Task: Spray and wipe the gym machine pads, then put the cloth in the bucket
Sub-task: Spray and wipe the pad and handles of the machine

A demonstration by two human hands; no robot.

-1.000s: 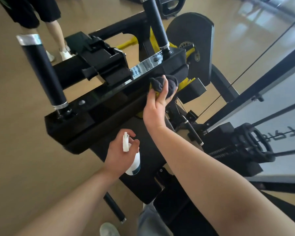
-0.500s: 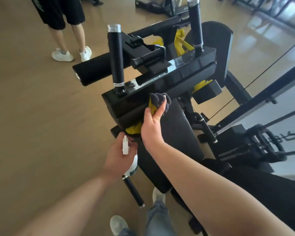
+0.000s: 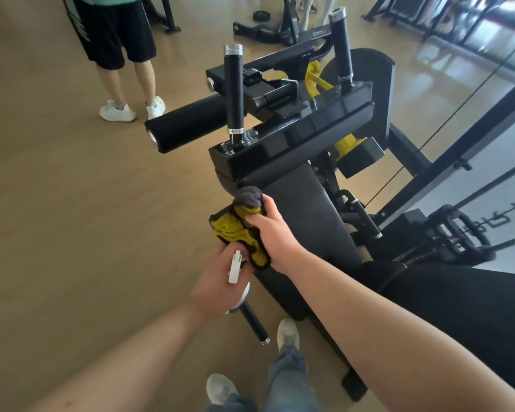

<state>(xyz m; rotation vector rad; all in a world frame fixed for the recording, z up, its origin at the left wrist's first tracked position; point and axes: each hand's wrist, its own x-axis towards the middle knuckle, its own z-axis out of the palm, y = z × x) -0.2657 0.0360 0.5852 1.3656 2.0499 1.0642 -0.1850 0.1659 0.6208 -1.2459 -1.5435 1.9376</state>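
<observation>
Right grip: the right hand [image 3: 269,230] curls its fingers round a bunched cloth [image 3: 235,233] (grey on 1 face, yellow on the other). The grey end touches the upper left corner of the sloping pad [image 3: 304,212].
Left grip: the left hand [image 3: 217,282], just below the first grip, is wrapped round a white spray bottle [image 3: 235,267]. The cloth's hanging yellow edge brushes its knuckles.
Above the grips: a black block pad [image 3: 298,144] carries 2 upright handles [image 3: 234,90] with chrome caps, and a roller pad [image 3: 188,126] juts out to the left.
Surface: a tan wood-look floor [image 3: 57,203], matte near the grips and glossy with window glare far up and to the right.
Room: a gym. Another person [image 3: 113,34] in black shorts and white shoes stands up-left of the grips, more machine frames sit beyond, and cables and rails run to the right.
Below the grips: the wearer's jeans and 2 pale shoes.
Writing: dark characters on a pale panel [image 3: 488,221] far right of the grips, crossed by rods and not readable.
</observation>
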